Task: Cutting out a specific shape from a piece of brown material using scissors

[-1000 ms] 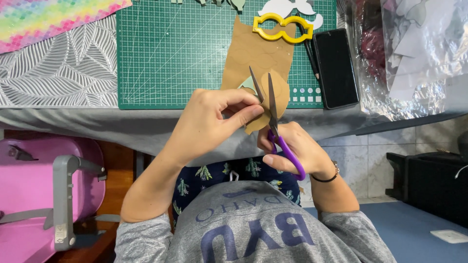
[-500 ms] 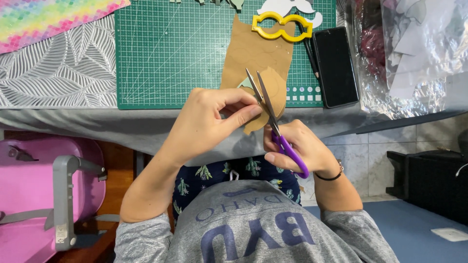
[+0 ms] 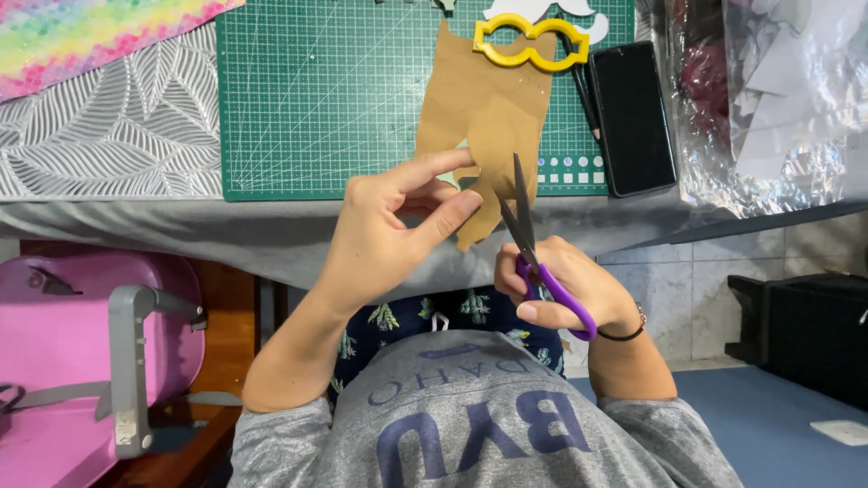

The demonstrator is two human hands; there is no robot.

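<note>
We are pinching the brown paper piece [image 3: 493, 136] with our left hand [image 3: 389, 226] at its lower edge, over the near edge of the table [image 3: 271, 230]. Our right hand [image 3: 561, 285] is gripping the purple-handled scissors [image 3: 533, 244], blades parted against the paper. The paper is looking light and floppy, so holding close to the cut seems best. A green cutting mat [image 3: 316, 99] is covering the table.

Grey-covered table [image 3: 271, 239], seen from above. Green cutting mat [image 3: 316, 99] at centre, brown paper [image 3: 488, 108] and yellow frame [image 3: 529, 42] on it. Leaf-patterned sheet [image 3: 108, 136] and rainbow sheet [image 3: 81, 36] to its left. Black phone [image 3: 633, 117] and pencil [image 3: 586, 104] just right of the mat, crinkled plastic bags [image 3: 768, 99] beyond.
</note>
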